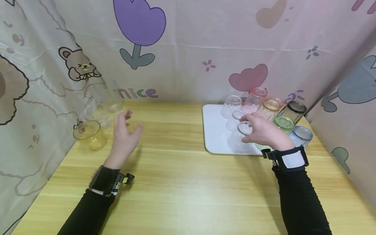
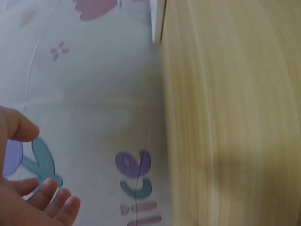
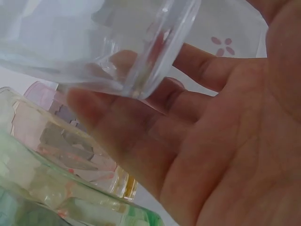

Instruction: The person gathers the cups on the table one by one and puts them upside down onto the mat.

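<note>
My right hand (image 1: 264,130) is at the front of a white tray (image 1: 212,143), its thumb and fingers around the rim of a clear glass (image 1: 245,128). In the right wrist view the fingers (image 3: 141,127) curve behind that glass (image 3: 70,42), partly seen through it; the thumb's tip is out of frame. My left hand (image 1: 124,138) hovers over the table at the left, fingers apart and holding nothing. Nearest to it stand a yellow glass (image 1: 91,135) and a clear glass (image 1: 98,114). The left wrist view shows the same hand (image 2: 33,197) against the cloth.
Two more clear glasses, one at the back (image 1: 232,106) and a smaller-looking one (image 1: 238,116), stand on the tray. To their right, coloured-rim glasses cluster: red (image 1: 258,93), amber (image 1: 271,106), black (image 1: 296,107), green (image 1: 284,122), blue (image 1: 302,133). Patterned cloth (image 1: 182,65) hangs behind the wooden table (image 1: 176,182).
</note>
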Demonstrator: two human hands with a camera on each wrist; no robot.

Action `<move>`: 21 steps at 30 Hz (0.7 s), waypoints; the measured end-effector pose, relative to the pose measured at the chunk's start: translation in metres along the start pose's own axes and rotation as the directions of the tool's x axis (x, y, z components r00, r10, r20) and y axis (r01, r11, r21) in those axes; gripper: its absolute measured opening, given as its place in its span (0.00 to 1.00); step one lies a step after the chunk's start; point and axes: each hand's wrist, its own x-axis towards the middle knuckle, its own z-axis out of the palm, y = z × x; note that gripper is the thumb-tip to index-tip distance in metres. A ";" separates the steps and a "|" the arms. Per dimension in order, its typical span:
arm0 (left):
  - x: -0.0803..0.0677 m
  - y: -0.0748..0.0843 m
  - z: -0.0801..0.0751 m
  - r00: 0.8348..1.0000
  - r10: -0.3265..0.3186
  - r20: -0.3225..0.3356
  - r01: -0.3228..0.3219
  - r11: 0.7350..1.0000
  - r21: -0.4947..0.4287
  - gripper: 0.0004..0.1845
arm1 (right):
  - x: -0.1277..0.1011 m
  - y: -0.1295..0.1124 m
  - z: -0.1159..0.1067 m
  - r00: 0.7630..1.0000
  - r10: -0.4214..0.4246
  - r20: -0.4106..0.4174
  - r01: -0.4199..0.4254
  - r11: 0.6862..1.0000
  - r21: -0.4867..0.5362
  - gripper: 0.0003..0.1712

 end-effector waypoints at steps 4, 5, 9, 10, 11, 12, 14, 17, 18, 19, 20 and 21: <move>0.001 -0.005 -0.016 0.990 0.006 -0.139 -0.005 1.000 0.013 0.35 | 0.001 0.002 0.000 1.000 0.010 0.013 -0.010 1.000 -0.011 0.37; 0.002 -0.006 -0.020 0.986 -0.007 -0.164 0.009 1.000 0.015 0.35 | 0.001 0.003 0.000 1.000 0.012 0.016 -0.012 1.000 -0.013 0.36; 0.006 -0.011 -0.035 0.955 -0.056 -0.290 0.063 0.998 0.013 0.36 | 0.001 0.005 0.000 0.999 0.013 0.029 -0.012 1.000 -0.020 0.36; 0.007 -0.014 -0.040 0.943 -0.059 -0.328 0.065 0.998 0.006 0.36 | 0.001 0.006 0.000 0.999 0.012 0.034 -0.011 1.000 -0.022 0.36; 0.007 -0.016 -0.043 0.927 -0.070 -0.368 0.076 0.997 0.002 0.36 | 0.002 0.006 0.000 0.999 0.012 0.039 -0.011 1.000 -0.023 0.36; 0.008 -0.019 -0.047 0.909 -0.073 -0.409 0.078 0.997 -0.006 0.36 | 0.002 0.007 0.000 0.999 0.010 0.043 -0.009 1.000 -0.024 0.37; 0.010 -0.025 -0.055 0.875 -0.087 -0.477 0.086 0.996 -0.025 0.36 | 0.002 0.007 0.000 0.999 0.014 0.052 -0.013 1.000 -0.024 0.37; 0.011 -0.034 -0.062 0.829 -0.147 -0.539 0.132 0.989 -0.066 0.39 | 0.003 0.007 -0.001 0.998 0.014 0.062 -0.012 1.000 -0.028 0.38; 0.011 -0.038 -0.064 0.816 -0.154 -0.557 0.138 0.988 -0.071 0.40 | 0.003 0.008 -0.001 0.998 0.011 0.065 -0.009 0.999 -0.032 0.38; 0.011 -0.041 -0.065 0.804 -0.171 -0.570 0.156 0.985 -0.076 0.42 | 0.003 0.008 -0.001 0.998 0.010 0.066 -0.007 0.999 -0.035 0.38; 0.011 -0.044 -0.066 0.791 -0.188 -0.582 0.175 0.981 -0.079 0.44 | 0.003 0.008 -0.002 0.998 0.006 0.066 -0.004 0.999 -0.039 0.38; 0.011 -0.047 -0.067 0.780 -0.202 -0.592 0.191 0.978 -0.081 0.46 | 0.003 0.009 -0.002 0.998 0.003 0.066 0.000 0.999 -0.042 0.38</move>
